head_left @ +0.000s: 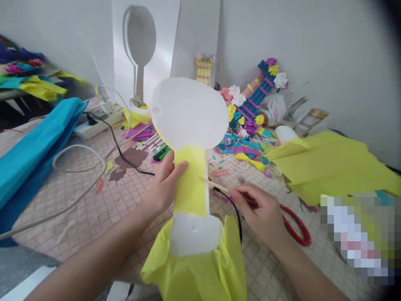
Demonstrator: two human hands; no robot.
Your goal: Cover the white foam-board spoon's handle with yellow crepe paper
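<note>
A white paddle-shaped foam cutout (191,113) stands upright in front of me, round at its top. A strip of yellow crepe paper (191,196) covers its narrow neck. More yellow paper (200,276) hangs loosely around the lower end. My left hand (166,182) is closed around the neck from the left, its thumb on the yellow strip. Between the fingertips of my right hand (258,209) is a thin pale stick (217,184), its tip at the strip's right side. Red-handled scissors (302,230) show partly behind my right hand.
Blue paper (40,154) and a white cable (78,196) lie left. A green cutter (161,153) is behind the cutout. Flower-decorated paper guitar (250,104) and scraps stand behind right, near yellow sheets (335,163). A glass jar (311,121) is tilted at the back.
</note>
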